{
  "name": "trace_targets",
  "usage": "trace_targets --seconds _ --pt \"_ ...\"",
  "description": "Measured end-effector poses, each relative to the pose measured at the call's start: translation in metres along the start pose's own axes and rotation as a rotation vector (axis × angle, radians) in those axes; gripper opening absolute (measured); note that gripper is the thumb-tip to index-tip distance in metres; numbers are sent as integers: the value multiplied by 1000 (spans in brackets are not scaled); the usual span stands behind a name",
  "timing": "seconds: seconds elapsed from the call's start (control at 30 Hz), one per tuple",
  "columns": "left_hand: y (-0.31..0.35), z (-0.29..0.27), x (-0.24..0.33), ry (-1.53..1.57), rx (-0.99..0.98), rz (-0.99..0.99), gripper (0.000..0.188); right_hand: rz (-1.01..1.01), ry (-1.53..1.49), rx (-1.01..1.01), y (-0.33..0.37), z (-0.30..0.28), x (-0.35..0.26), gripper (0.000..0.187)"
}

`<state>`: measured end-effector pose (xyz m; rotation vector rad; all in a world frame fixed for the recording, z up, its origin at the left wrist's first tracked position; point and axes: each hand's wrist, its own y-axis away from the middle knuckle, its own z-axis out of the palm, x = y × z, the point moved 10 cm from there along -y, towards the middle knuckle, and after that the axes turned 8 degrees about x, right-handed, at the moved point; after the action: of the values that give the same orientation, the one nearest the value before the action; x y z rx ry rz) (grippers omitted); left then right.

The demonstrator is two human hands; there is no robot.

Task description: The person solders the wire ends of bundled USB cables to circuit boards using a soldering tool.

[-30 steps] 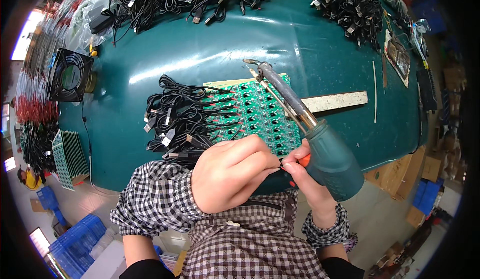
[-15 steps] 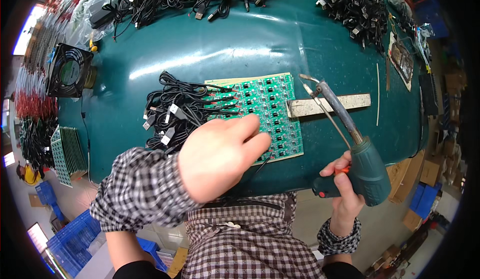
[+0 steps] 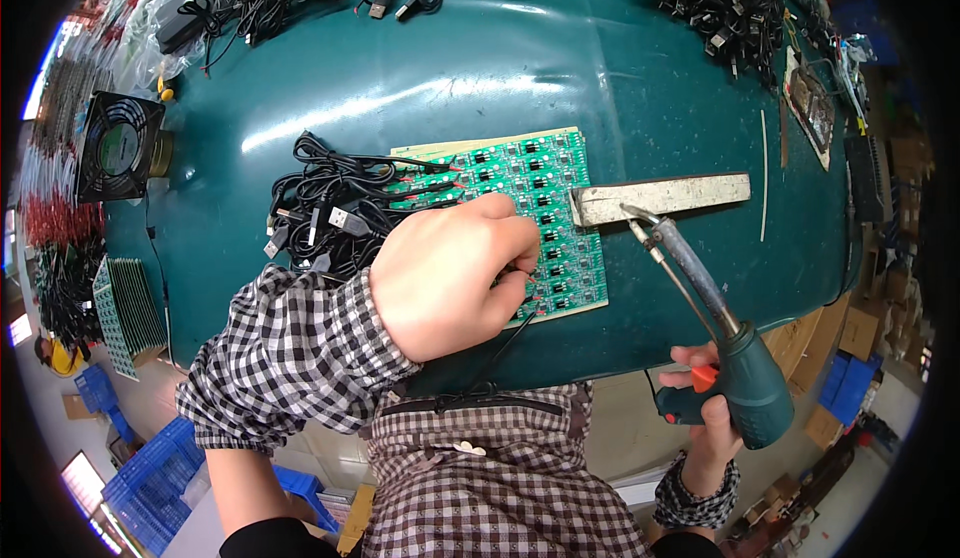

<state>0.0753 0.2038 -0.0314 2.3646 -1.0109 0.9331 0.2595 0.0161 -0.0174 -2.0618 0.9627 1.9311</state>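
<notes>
Pinching a black wire (image 3: 500, 343) onto the green circuit board (image 3: 520, 218) at frame centre, the left hand (image 3: 450, 278) is curled shut; the right hand (image 3: 705, 413) grips the soldering gun (image 3: 735, 368) at lower right, its tip off the board; several wires (image 3: 330, 208) at the board's left edge look already attached.

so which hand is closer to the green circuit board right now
Left. The left hand rests on the green circuit board, fingers pressing its lower middle. The right hand is off the table edge to the lower right, holding a soldering gun whose tip points toward the board.

Teal worktable (image 3: 620, 68); blue crates (image 3: 150, 478) on floor; bright window (image 3: 40, 58).
</notes>
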Motion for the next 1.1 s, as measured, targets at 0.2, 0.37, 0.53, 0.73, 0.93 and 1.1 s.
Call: trace_targets --seconds 0.2,0.37,0.53,0.73,0.93,1.1 --pt "-5 0 -4 40 12 12 8 15 9 2 8 1 4 63" --pt "-8 0 -2 36 -13 11 7 176 -97 -36 14 -4 17 75" --pt "-10 3 -8 67 -55 8 7 174 -45 -60 13 1 19 67" --pt "-11 4 -6 64 -53 16 8 118 32 -122 14 0 26 60" --pt "-12 4 -6 69 -58 18 9 144 41 -121 15 2 30 63" --pt "-12 4 -6 65 -65 12 8 120 102 -138 15 2 31 66"
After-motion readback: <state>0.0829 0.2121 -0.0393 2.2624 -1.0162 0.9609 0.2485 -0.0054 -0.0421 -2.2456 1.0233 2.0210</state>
